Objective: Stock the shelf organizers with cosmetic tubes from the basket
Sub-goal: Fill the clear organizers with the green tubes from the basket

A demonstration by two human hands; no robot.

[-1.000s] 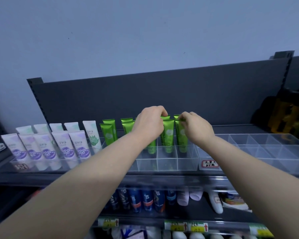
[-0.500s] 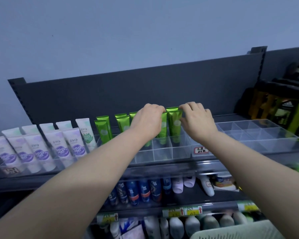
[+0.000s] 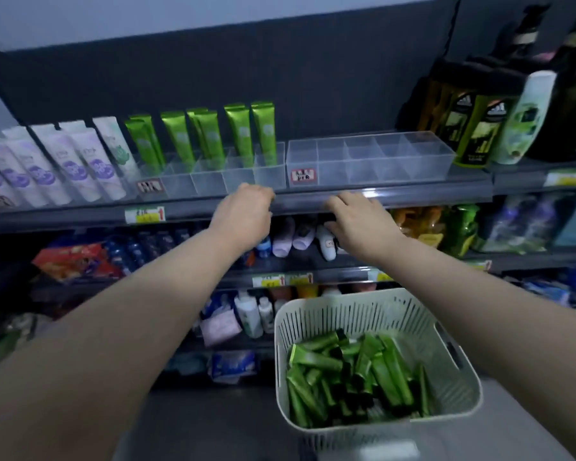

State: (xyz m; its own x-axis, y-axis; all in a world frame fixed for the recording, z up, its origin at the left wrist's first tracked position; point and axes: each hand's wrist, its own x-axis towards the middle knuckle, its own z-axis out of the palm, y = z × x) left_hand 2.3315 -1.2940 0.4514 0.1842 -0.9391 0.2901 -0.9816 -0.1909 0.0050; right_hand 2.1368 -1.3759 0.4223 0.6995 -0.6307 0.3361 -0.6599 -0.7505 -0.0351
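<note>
Dark bottles (image 3: 469,128) and a pale bottle (image 3: 526,118) stand at upper right.

Clear, smooth, hard plastic in the 2 organizers, left organizer (image 3: 213,179) and right organizer (image 3: 369,158), faintly glossy at the walls. Shiny metallic-green plastic on the upright green tubes (image 3: 240,131) at the shelf's back edge; same sheen on the basket tubes (image 3: 346,377). Matt, pale, slotted plastic for the basket (image 3: 356,314). Satin white-and-lilac plastic on the lilac tubes (image 3: 64,161) at the shelf's left end. Dark matt back panel (image 3: 213,71); glossy front strip (image 3: 413,194); paper price tag (image 3: 145,215).
</note>
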